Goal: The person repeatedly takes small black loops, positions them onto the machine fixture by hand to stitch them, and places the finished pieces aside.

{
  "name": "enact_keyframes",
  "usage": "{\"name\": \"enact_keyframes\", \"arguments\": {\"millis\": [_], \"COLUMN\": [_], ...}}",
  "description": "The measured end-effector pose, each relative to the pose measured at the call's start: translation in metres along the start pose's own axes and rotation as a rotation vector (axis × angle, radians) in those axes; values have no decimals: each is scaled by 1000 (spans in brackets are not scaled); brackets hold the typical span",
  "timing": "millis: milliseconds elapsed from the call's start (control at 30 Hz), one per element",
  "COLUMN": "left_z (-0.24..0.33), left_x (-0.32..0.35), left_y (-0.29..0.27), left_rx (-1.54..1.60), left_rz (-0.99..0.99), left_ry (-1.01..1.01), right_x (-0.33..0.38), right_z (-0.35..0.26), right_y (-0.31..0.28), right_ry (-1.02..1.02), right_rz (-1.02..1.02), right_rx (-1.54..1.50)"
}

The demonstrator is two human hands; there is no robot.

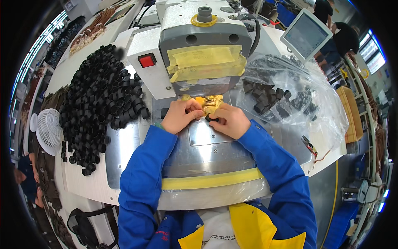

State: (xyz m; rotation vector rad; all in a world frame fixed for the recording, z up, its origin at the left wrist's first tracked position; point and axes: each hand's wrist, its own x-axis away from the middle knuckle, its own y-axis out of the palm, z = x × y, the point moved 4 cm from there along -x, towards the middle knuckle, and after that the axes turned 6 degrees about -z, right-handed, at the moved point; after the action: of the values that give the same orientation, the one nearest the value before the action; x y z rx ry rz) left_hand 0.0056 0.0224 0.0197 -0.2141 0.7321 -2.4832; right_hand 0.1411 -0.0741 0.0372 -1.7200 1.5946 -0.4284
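Both hands are close together at the brass-coloured work area [213, 101] under the head of a white and grey industrial sewing machine [199, 37]. My right hand [232, 120] pinches a small black fabric loop [212, 118] between thumb and fingers. My left hand [181, 115] is closed, its fingertips pressed together just left of that loop. Whatever those fingertips may hold is too small to make out. Another black loop [164, 112] lies beside the left hand. Beneath the hands is a shiny metal plate [207, 136].
A large heap of black loops [97, 101] covers the table's left. To the right, a clear plastic bag [319, 97] contains dark loops. Thread snips [307, 142] lie near the right edge. A tablet-like screen [306, 35] stands behind, a white fan [49, 130] at far left.
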Motion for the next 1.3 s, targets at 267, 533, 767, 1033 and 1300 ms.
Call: {"name": "enact_keyframes", "arguments": {"millis": [267, 533, 767, 1033, 1300], "left_z": [-12, -11, -17, -19, -25], "left_x": [-18, -21, -21, -22, -23], "left_y": [5, 9, 12, 13, 14], "left_rx": [50, 72, 320, 353, 339], "left_rz": [314, 301, 314, 288, 275], "left_ry": [-83, -174, -155, -196, -209], "right_x": [-23, -24, -24, -23, -23], "right_z": [23, 37, 38, 38, 39], "right_y": [-6, -11, -8, -7, -6], "right_ry": [-78, 237, 210, 205, 207], "right_rz": [231, 181, 225, 230, 249], "right_rx": [217, -40, 20, 44, 16]}}
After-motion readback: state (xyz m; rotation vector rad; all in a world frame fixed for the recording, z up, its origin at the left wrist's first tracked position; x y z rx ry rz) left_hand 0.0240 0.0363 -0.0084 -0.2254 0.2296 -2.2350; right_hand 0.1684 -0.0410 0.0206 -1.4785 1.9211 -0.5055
